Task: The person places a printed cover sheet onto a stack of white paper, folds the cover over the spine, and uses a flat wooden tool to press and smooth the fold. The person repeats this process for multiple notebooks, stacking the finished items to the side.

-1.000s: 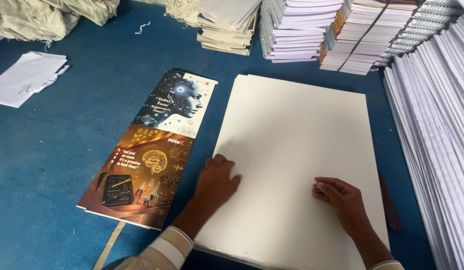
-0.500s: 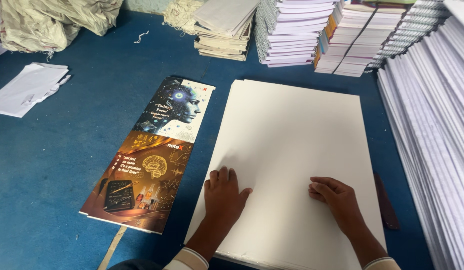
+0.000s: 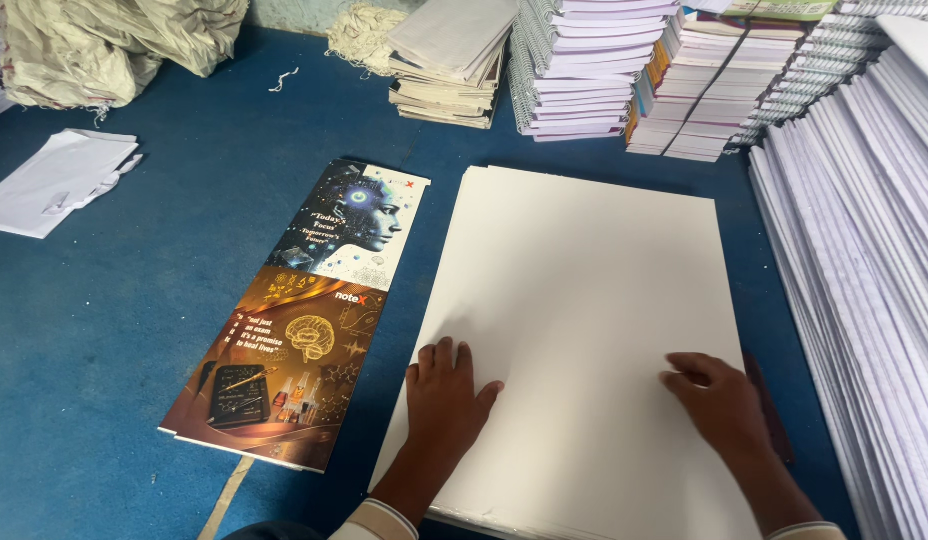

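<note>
A thick stack of large white sheets lies on the blue floor in front of me. My left hand rests flat on the stack's near left part, fingers together and pointing away. Near the right edge of the stack, my right hand lies on top with its fingers curled, fingertips pressing the top sheet. Neither hand holds anything. Left of the stack lies a long printed cover sheet with a dark face picture at the far end and a brown brain picture at the near end.
Tall piles of white sheets line the right side. Stacks of spiral-bound notebooks and bundled books stand at the back. A loose pile of white paper and sacks lie at the left on the blue floor.
My left hand has slid from the stack's left edge further onto the sheets and flattened out. The right hand has barely moved. The view has shifted slightly.
</note>
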